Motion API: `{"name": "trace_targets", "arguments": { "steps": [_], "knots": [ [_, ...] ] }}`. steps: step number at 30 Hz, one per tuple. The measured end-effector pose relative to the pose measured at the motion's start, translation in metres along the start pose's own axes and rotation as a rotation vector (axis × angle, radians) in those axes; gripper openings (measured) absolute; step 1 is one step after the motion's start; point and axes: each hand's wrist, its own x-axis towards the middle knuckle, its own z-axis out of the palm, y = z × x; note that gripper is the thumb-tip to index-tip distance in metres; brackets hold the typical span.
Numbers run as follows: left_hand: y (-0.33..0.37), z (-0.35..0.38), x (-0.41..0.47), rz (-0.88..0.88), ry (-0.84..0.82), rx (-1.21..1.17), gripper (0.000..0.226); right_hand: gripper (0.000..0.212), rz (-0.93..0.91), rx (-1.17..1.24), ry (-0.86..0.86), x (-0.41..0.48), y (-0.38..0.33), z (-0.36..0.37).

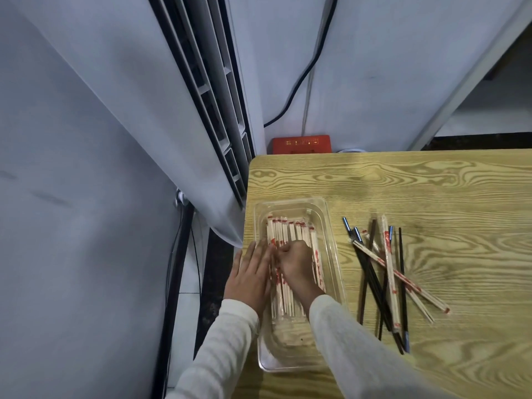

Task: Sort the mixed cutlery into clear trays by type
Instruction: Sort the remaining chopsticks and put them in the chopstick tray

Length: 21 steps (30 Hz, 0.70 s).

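We see left hand (250, 272) flat, fingers straight against wrapped chopsticks (285, 228) in clear tray (331, 234) | right hand (296, 263) curled onto them, grip we cannot tell | mixed chopsticks (385, 272) beside, on worktop (431, 197)

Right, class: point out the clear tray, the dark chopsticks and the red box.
clear tray (282, 359), head view, bare near end.
dark chopsticks (368, 272), head view, where two shafts cross.
red box (300, 144), head view, top face.

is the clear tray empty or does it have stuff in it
Partly filled: the clear tray holds a row of wrapped chopsticks.
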Motion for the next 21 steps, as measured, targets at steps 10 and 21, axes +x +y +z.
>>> {"name": "trace_targets", "arguments": {
  "steps": [10,21],
  "knots": [
    [0.017,0.006,0.011,0.113,-0.055,0.03,0.056,0.014,-0.128,-0.322,0.209,-0.007,0.026,-0.013],
    [0.014,0.02,0.018,0.139,-0.125,0.073,0.051,0.026,-0.043,-0.702,0.025,0.001,0.016,-0.019]
  ]
}}
